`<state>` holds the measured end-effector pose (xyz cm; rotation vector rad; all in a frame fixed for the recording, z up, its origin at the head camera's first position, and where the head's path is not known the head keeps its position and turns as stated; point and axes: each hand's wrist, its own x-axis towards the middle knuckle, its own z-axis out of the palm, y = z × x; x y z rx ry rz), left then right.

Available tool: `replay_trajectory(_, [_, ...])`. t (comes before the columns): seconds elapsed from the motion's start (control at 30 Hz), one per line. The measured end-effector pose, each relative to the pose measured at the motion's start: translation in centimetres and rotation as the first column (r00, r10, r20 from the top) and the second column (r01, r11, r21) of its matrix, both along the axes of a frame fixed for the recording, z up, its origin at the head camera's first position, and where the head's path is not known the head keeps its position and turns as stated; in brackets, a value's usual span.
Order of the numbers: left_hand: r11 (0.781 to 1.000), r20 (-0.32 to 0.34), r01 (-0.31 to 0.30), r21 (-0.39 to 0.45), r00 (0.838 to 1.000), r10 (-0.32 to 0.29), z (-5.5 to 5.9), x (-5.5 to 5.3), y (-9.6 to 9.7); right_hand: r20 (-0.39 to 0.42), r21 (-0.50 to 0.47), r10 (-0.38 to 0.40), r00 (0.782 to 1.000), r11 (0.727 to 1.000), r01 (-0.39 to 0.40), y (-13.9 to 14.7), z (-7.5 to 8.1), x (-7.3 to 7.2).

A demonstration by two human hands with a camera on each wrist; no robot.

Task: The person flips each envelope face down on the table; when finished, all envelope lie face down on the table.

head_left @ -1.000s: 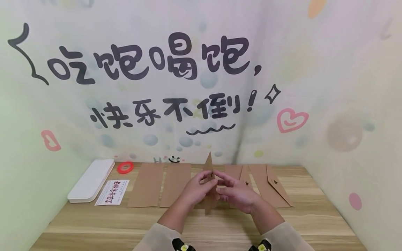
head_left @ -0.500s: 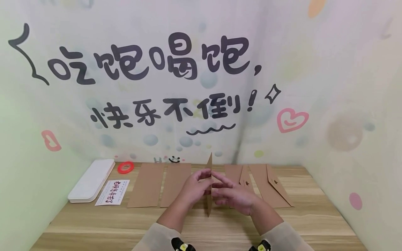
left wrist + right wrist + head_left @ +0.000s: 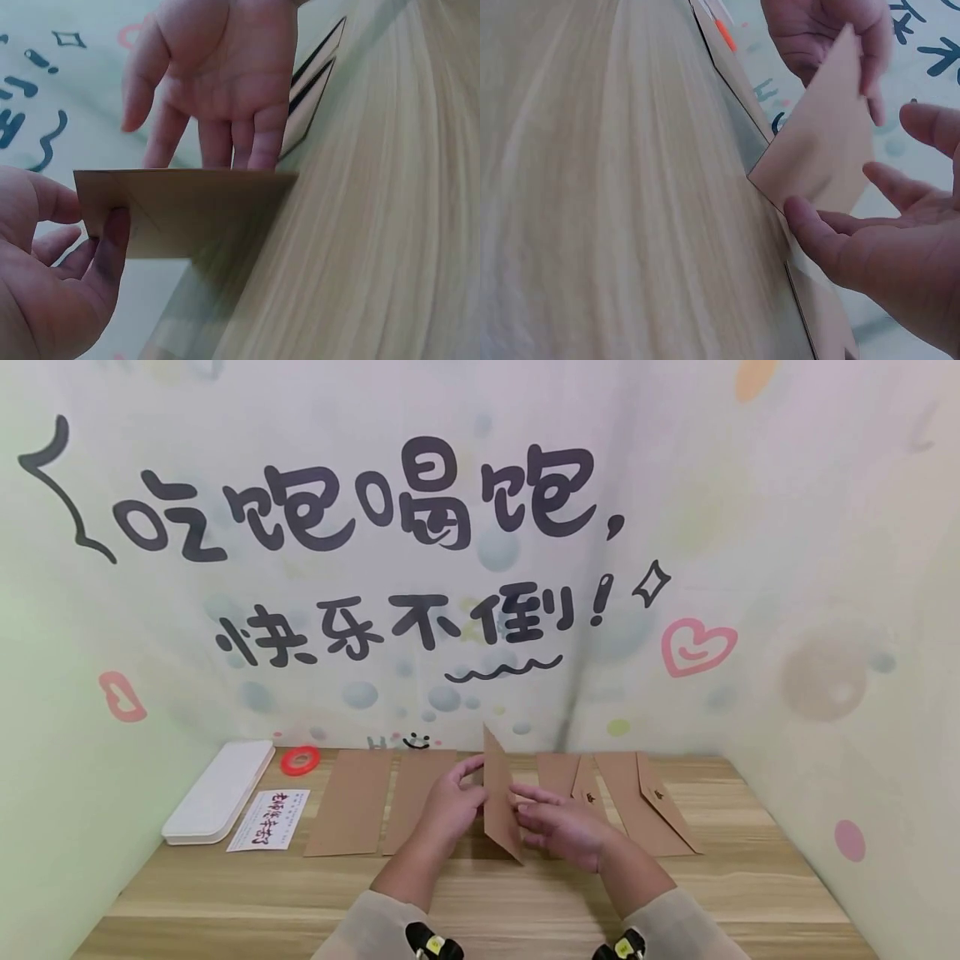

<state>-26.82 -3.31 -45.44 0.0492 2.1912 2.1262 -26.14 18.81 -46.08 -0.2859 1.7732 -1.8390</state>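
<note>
Brown env. (image 3: 498, 802), on edge above the table (image 3: 480, 914), between flat L envs. (image 3: 348, 802) & R envs. (image 3: 626, 802). L hand (image 3: 447, 806) pinches one edge, thumb vs. fingers; R hand (image 3: 566, 828), fingers extended, grips nothing, tips at R face (contact unclear). Probable risks: slip/swing if one-sided pinch loosens; crease if R fingers press hard.

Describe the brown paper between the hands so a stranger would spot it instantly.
Find the wooden table by the printed wall. Two plain brown pieces lie flat at left, two flapped envelopes at right; between them, the left hand pinches the brown paper, the only piece held upright.
</note>
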Motion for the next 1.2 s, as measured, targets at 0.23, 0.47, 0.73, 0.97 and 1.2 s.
replay_trajectory(0.23, [0.993, -0.013, -0.071, -0.092, 0.997, 0.07, -1.1, -0.6, -0.8, 0.006, -0.018, -0.074, 0.997, 0.997, 0.074, 0.8, -0.3, -0.6])
replay_trajectory(0.47, [0.974, -0.042, -0.103, -0.2, 0.994, 0.096, -1.8, -0.7, -1.3, 0.013, -0.043, -0.08, 0.997, 0.996, 0.081, 1.0, -0.5, -0.9])
replay_trajectory(0.73, [0.972, -0.024, -0.081, -0.219, 0.997, 0.078, -2.2, -0.9, -1.3, 0.012, -0.044, -0.09, 0.996, 0.995, 0.09, 1.1, -0.6, -1.0])
replay_trajectory(0.97, [0.971, 0.007, -0.057, -0.233, 0.998, 0.06, -2.3, -1.0, -1.2, 0.003, -0.039, -0.102, 0.995, 0.994, 0.102, 1.0, -0.5, -1.0])
replay_trajectory(1.2, [0.97, -0.016, -0.075, -0.233, 0.997, 0.073, -2.1, -0.6, -1.0, -0.019, -0.059, -0.132, 0.991, 0.99, 0.131, 0.9, -0.4, -1.2])
